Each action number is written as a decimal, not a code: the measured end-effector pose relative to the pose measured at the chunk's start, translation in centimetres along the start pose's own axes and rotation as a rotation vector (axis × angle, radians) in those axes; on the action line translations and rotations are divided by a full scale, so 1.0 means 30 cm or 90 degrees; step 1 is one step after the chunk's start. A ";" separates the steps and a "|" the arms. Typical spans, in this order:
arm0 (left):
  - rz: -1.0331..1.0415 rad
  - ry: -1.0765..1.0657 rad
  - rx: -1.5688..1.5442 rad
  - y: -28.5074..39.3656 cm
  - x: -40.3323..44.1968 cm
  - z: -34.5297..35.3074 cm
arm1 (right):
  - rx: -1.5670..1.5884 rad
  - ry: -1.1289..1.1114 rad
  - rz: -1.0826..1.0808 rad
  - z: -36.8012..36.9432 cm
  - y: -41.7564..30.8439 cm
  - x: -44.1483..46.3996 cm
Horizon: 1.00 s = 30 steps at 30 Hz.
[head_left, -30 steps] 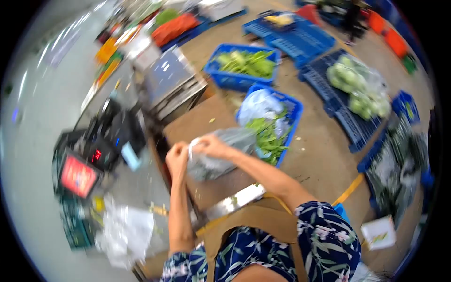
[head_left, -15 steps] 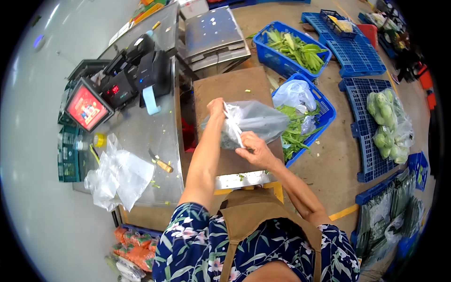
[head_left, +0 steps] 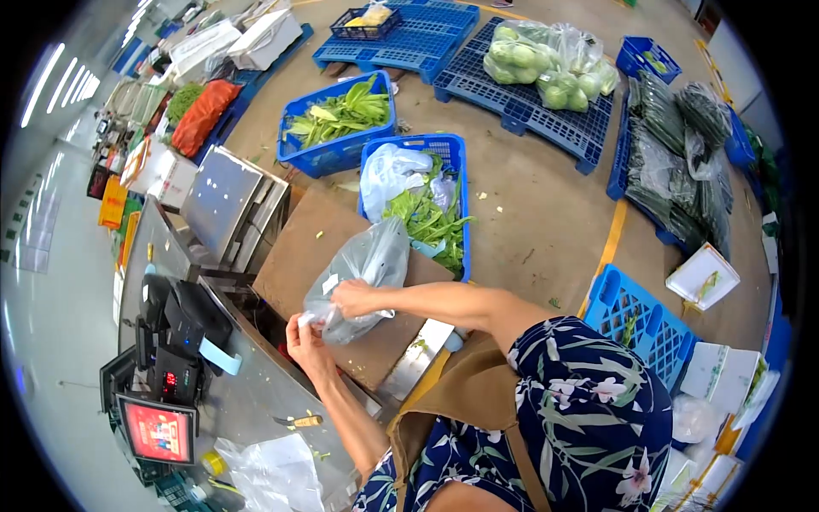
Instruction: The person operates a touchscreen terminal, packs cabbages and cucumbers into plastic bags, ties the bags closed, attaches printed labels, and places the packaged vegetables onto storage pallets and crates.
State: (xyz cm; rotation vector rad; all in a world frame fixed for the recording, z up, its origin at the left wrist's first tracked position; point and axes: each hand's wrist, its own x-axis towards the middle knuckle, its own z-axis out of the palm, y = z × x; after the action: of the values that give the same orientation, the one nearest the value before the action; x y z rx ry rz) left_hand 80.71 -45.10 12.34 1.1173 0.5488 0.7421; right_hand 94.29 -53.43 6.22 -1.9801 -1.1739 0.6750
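A clear plastic bag (head_left: 375,256) with a small white label lies on the brown board (head_left: 294,247); what is inside it is hard to make out. My left hand (head_left: 309,343) pinches the gathered end of the bag at its lower left. Just to the right, my right hand (head_left: 354,299) is closed on the bag's neck. Beyond the bag stands a blue crate (head_left: 466,205) holding leafy greens (head_left: 426,218) and a pale plastic bag (head_left: 391,175).
A metal counter (head_left: 247,388) at left bears a screen (head_left: 158,431), a knife (head_left: 299,421) and loose plastic bags (head_left: 277,474). Another crate of greens (head_left: 337,154), blue pallets (head_left: 520,107) and bagged vegetables (head_left: 567,72) are beyond. A blue basket (head_left: 640,320) is at right.
The view has turned, so the counter and crates appear shifted and rotated. My hands have come closer together at the bag's end, and the bag now points up and to the right.
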 end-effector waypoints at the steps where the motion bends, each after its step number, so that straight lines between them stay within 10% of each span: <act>1: 0.010 -0.008 -0.015 0.021 -0.028 0.001 | 0.021 0.045 -0.019 -0.049 -0.006 -0.029; 18: -0.064 0.025 -0.024 -0.161 -0.263 0.383 | 0.176 0.159 0.032 -1.055 0.205 -0.921; 30: -0.600 -0.252 0.433 -0.983 -0.399 0.888 | 0.100 0.306 0.383 -1.396 1.039 -1.431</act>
State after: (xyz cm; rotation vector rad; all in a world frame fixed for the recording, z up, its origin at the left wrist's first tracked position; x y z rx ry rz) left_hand 99.69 -77.40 -5.53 1.3845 0.9109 -0.5206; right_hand 121.82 -115.08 9.57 -2.1964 -0.2275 0.5078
